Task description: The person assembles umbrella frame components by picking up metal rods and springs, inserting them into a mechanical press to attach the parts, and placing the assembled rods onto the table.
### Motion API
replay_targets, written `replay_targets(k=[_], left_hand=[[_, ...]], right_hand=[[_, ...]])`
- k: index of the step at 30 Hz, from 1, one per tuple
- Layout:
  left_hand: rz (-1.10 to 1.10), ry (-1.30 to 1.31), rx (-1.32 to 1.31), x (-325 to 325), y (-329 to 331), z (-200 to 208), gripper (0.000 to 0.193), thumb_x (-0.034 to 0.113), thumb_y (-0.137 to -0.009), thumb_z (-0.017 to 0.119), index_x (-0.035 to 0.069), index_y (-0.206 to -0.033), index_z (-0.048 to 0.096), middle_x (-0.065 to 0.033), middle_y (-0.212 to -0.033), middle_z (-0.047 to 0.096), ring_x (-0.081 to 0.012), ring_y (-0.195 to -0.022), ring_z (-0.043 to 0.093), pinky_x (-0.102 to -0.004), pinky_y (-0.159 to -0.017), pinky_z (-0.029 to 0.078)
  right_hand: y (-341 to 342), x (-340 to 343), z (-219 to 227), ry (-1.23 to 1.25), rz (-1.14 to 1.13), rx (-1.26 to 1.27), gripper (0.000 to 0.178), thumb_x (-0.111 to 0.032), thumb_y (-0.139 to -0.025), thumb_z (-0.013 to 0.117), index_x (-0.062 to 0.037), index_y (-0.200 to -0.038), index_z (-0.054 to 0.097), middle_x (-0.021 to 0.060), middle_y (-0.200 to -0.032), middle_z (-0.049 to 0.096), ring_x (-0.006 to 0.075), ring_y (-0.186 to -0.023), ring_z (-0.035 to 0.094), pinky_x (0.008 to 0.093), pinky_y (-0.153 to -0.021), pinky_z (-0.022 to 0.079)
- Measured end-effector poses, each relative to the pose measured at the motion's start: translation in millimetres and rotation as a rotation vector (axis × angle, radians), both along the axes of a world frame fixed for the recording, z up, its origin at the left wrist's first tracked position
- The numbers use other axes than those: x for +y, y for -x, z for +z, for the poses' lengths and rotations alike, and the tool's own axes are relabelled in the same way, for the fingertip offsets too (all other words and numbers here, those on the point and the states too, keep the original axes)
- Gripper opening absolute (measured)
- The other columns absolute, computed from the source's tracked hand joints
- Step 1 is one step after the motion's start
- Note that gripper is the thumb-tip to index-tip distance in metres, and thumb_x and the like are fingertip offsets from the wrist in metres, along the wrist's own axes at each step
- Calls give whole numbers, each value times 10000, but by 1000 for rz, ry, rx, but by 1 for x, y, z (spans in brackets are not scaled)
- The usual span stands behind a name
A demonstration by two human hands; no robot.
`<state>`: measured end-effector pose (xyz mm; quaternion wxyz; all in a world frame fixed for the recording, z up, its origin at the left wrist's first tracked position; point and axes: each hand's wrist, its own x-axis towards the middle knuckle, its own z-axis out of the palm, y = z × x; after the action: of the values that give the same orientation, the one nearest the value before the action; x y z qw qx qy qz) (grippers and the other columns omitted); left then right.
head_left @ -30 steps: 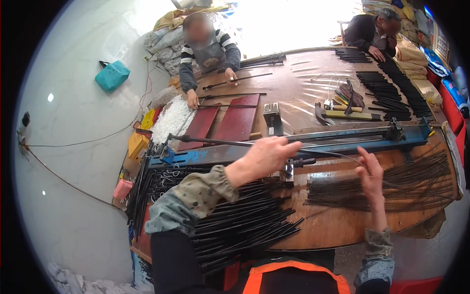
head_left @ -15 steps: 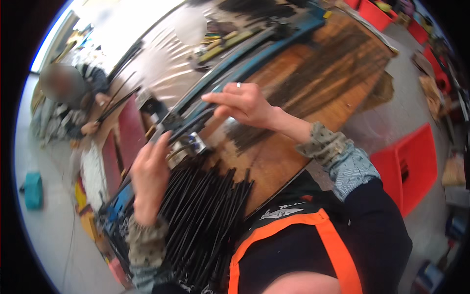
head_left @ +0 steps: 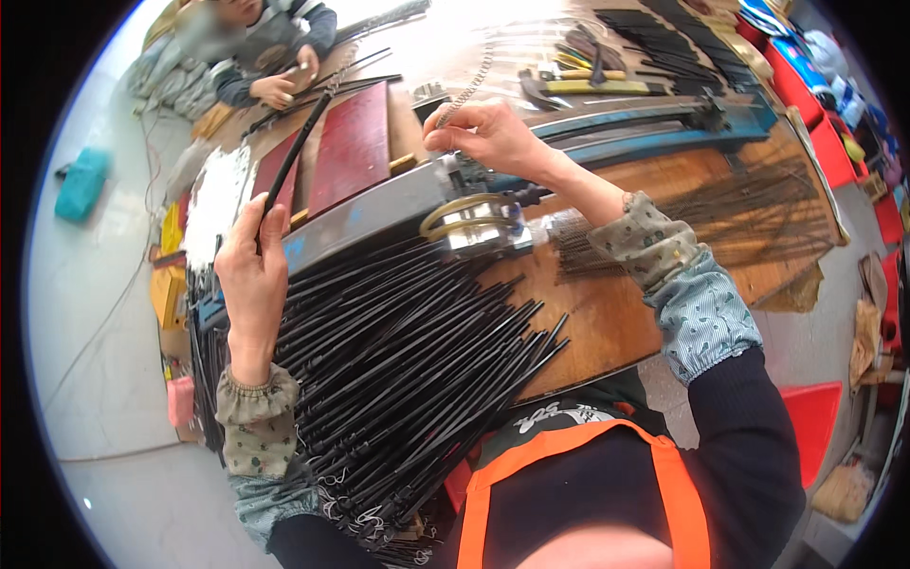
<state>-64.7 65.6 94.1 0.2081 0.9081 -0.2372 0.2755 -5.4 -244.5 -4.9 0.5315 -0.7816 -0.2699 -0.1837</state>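
My left hand (head_left: 254,261) is closed round the lower end of a slim black rod (head_left: 296,156), which slants up and away from me. Near the rod's far tip, some coiled wire (head_left: 334,83) shows. My right hand (head_left: 493,142) pinches a thin metal coil spring (head_left: 471,87) between thumb and fingertips; the spring curves upward and fades into glare. Just below the right hand is a metal clamp device (head_left: 474,223) with a yellowish tube, fixed on a long blue-grey bench rail (head_left: 370,223). A thick pile of black rods (head_left: 398,351) lies in front of my body.
Across the bench, a co-worker's hands (head_left: 289,83) are near more dark rods. Two dark red boards (head_left: 351,142) lie beside the rail. Hammers (head_left: 597,85) rest at the back. Thin dark wires (head_left: 711,223) cover the wooden table (head_left: 545,365). Red bins (head_left: 810,95) line the right side.
My left hand has moved left and up and now holds a black rod clear of the clamp. My right hand has shifted right and up, with a spring in its fingers. The view has turned.
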Motion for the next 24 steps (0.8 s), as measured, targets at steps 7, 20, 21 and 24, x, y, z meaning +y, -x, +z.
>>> replay_targets(k=[7,20,21,24], left_hand=[[147,-30,89,61,18,-24,228,134,-963,636,-52,-1094,654,-230,-891,680,-327,-755,674,-372,-671,511],[97,-125,85,70,-16,-54,212,206,-919,668,71,-1082,689,-164,-862,674,-357,-757,654,-414,-654,500],[70,-155,108,63,-22,-58,220,215,-914,672,83,-1089,694,-156,-861,678,-354,-760,658,-419,-652,508],[-57,-277,54,13,-41,-66,206,275,-908,665,123,-1040,706,-119,-814,670,-328,-731,670,-434,-621,537]], right_hand=[[-23,24,-3,187,10,12,187,-266,-900,719,-98,-979,740,62,-767,711,115,-676,627,288,-632,491],[-5,-86,-41,725,-397,-347,75,-48,-879,629,-102,-922,660,50,-831,694,222,-850,672,361,-862,410],[-1,-120,-49,692,-454,-300,80,-61,-878,632,-105,-938,660,39,-856,700,221,-872,668,351,-897,393],[21,-208,-34,792,-632,-346,44,-118,-876,653,-79,-866,669,64,-867,698,246,-860,651,395,-847,439]])
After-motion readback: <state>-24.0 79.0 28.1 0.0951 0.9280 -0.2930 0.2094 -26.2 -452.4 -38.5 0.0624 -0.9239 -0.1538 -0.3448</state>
